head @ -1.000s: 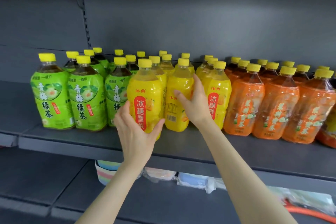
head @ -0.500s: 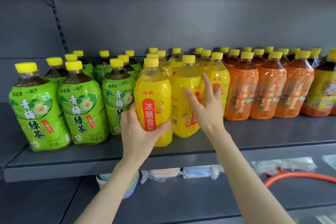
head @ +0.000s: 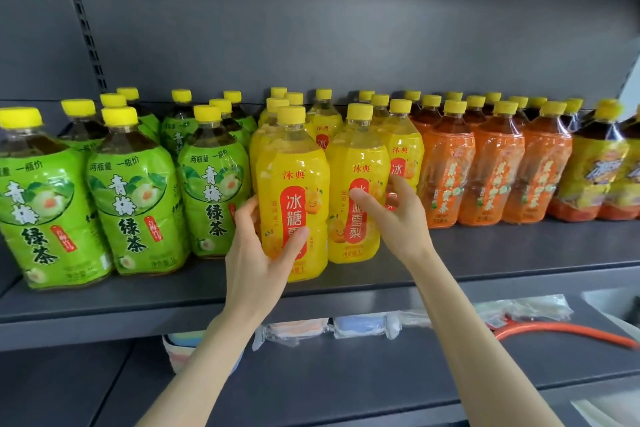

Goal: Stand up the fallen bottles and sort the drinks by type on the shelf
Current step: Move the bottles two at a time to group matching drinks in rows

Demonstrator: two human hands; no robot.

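— What does my left hand have?
— Your left hand (head: 256, 253) is wrapped round the front yellow bottle (head: 292, 163), thumb on the label and fingers at its left side. The bottle stands upright near the front edge of the shelf (head: 138, 302), just beside the green tea bottles (head: 135, 191).
— And my right?
— Your right hand (head: 398, 218) is at the second yellow bottle (head: 356, 156), with the thumb across its label. I cannot tell whether you grip it. The orange bottles (head: 495, 170) stand upright to its right.

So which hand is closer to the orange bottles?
Right. The right hand holds the second yellow bottle, near the orange bottles; the left hand grips the front yellow bottle, farther left.
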